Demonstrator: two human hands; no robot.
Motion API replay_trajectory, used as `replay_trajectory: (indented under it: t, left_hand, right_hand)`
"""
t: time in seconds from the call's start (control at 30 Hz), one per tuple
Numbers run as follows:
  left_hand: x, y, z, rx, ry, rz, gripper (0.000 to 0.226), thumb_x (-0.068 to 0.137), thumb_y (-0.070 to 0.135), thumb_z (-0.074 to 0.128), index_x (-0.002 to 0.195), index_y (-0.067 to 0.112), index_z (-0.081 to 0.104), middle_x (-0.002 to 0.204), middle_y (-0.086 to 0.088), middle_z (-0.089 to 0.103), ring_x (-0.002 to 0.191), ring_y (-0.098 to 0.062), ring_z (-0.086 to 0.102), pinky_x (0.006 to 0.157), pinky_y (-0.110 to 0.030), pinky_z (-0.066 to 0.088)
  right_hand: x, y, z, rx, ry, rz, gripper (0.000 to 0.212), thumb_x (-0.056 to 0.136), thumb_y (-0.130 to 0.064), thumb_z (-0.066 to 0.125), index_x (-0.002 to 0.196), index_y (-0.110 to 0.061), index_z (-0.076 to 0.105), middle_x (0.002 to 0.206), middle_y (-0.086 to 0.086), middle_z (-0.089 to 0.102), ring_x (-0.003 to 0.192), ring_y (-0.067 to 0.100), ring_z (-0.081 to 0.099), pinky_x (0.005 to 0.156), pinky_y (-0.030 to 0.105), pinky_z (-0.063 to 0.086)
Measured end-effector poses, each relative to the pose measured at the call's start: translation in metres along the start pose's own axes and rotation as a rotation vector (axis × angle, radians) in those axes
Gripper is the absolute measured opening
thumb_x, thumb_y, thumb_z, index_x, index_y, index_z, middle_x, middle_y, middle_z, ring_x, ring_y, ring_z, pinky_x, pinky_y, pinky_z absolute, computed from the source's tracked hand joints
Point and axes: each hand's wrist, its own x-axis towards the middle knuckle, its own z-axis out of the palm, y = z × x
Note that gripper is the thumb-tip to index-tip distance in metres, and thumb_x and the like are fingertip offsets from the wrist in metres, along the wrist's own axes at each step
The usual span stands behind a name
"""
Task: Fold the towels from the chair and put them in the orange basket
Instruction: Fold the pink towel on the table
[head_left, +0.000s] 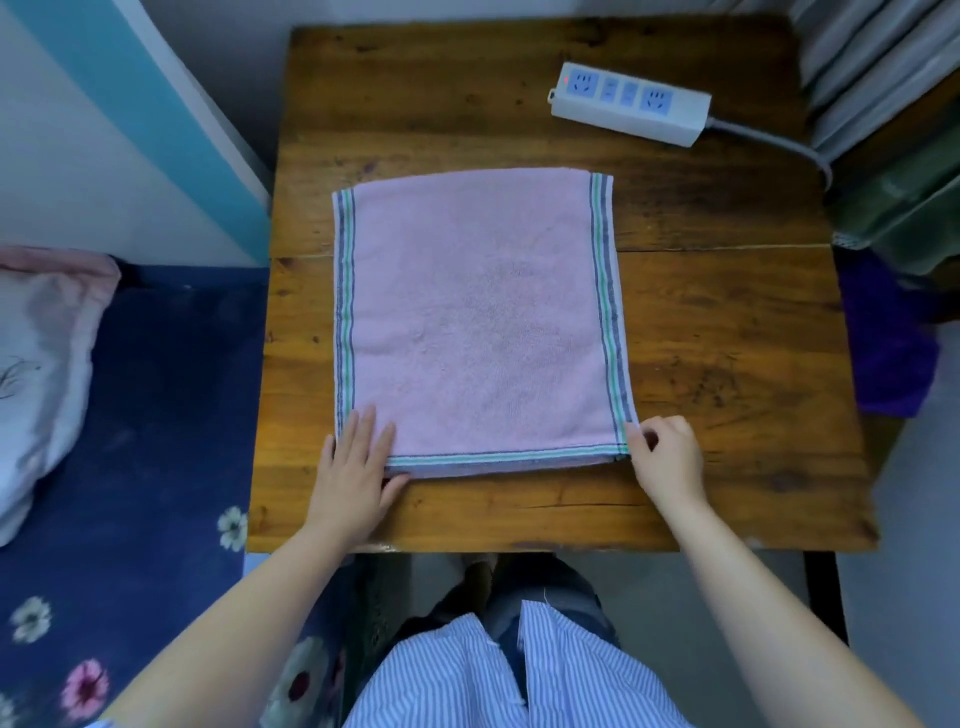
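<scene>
A pink towel (478, 312) with green and blue striped borders lies folded over once on the wooden table (727, 374), its layered edges toward me. My left hand (356, 467) presses flat on the towel's near left corner, fingers straight. My right hand (667, 457) pinches the near right corner between thumb and curled fingers. The orange basket and the chair are out of view.
A white power strip (631, 104) with a grey cable lies at the table's far right. A bed with a blue flowered sheet (156, 415) and a pillow (36, 364) is on the left. Purple cloth (883, 338) and hanging fabric sit at the right.
</scene>
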Motion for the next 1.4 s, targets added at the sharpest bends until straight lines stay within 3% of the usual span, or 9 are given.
replay_trajectory:
  t: [0.1,0.27,0.43,0.53,0.8,1.0,1.13,1.23,1.4]
  left_hand:
    - [-0.004,-0.002,-0.001,-0.05,0.064,0.028,0.021,0.071,0.01,0.077,0.084,0.004,0.062,0.122,-0.027,0.058,0.114,-0.042,0.056,0.092,-0.053,0.046]
    - [-0.001,-0.01,0.01,0.048,0.318,0.19,0.021,0.063,0.003,0.062,0.075,0.01,0.047,0.07,-0.011,0.06,0.074,-0.023,0.039,0.073,-0.031,0.033]
    - [-0.008,-0.012,0.001,0.092,0.148,0.172,0.04,0.038,0.007,0.091,0.064,0.014,0.06,0.06,-0.002,0.06,0.054,-0.023,0.059,0.06,-0.025,0.05]
    - [-0.006,-0.013,0.002,0.086,0.096,0.17,0.041,0.039,0.009,0.091,0.064,0.017,0.059,0.06,0.001,0.06,0.053,-0.021,0.059,0.059,-0.027,0.052]
    - [-0.003,-0.016,-0.008,0.108,0.037,0.317,0.037,0.042,0.01,0.089,0.063,0.017,0.06,0.057,0.003,0.059,0.051,-0.019,0.059,0.053,-0.023,0.049]
    - [-0.002,-0.019,-0.008,0.139,0.012,0.536,0.006,0.065,0.016,0.038,0.069,0.016,0.042,0.052,0.002,0.056,0.043,-0.017,0.054,0.043,-0.017,0.04]
    - [0.004,-0.016,-0.018,0.146,-0.148,0.539,0.025,0.082,0.034,0.055,0.065,0.016,0.059,0.058,0.004,0.058,0.053,-0.016,0.059,0.048,-0.02,0.041]
    - [0.023,-0.015,-0.045,0.132,-0.278,0.47,0.04,0.099,0.039,0.027,0.071,0.017,0.045,0.059,0.007,0.039,0.067,-0.019,0.051,0.057,-0.025,0.035]
    - [0.099,-0.03,-0.089,0.09,-0.178,0.313,0.036,0.1,0.033,0.029,0.068,0.018,0.038,0.061,0.007,0.039,0.065,-0.017,0.047,0.054,-0.025,0.037]
  right_hand:
    - [-0.008,0.011,0.001,-0.126,0.001,-0.02,0.027,0.094,-0.015,0.046,0.095,0.006,0.064,0.107,0.021,0.056,0.104,0.034,0.048,0.084,0.034,0.036]
    - [-0.008,0.009,-0.003,-0.405,0.028,-0.068,0.025,0.094,-0.016,0.044,0.103,-0.001,0.062,0.113,0.017,0.056,0.109,0.031,0.046,0.092,0.04,0.037]
    - [-0.016,0.003,-0.006,-0.343,0.245,-0.408,0.031,0.067,0.013,0.055,0.094,0.002,0.066,0.102,0.024,0.063,0.098,0.044,0.059,0.085,0.053,0.045]
    - [-0.026,0.002,0.015,-0.488,0.099,-0.666,0.031,0.059,0.001,0.065,0.089,-0.004,0.069,0.104,0.021,0.067,0.099,0.039,0.064,0.087,0.058,0.045]
    - [-0.021,0.003,0.011,-0.636,-0.03,-0.695,0.036,0.033,0.012,0.079,0.058,-0.008,0.062,0.054,0.005,0.057,0.049,0.025,0.055,0.046,0.028,0.043]
    - [-0.021,0.009,0.006,-0.745,-0.163,-0.726,0.036,0.029,0.001,0.08,0.053,-0.01,0.056,0.05,0.004,0.055,0.046,0.024,0.053,0.041,0.025,0.036]
    - [-0.019,-0.018,-0.004,-0.812,-0.412,-0.53,0.009,0.078,-0.015,0.055,0.087,-0.012,0.054,0.091,0.008,0.062,0.087,0.026,0.056,0.068,0.031,0.037]
    - [0.005,-0.042,-0.016,-0.774,-0.691,-0.436,0.012,0.088,-0.02,0.042,0.084,-0.013,0.051,0.083,0.005,0.055,0.075,0.02,0.05,0.054,0.026,0.034]
    - [0.082,-0.088,-0.032,-0.701,-0.615,-0.526,0.019,0.092,-0.018,0.042,0.094,-0.01,0.059,0.087,0.01,0.062,0.073,0.02,0.052,0.052,0.024,0.036]
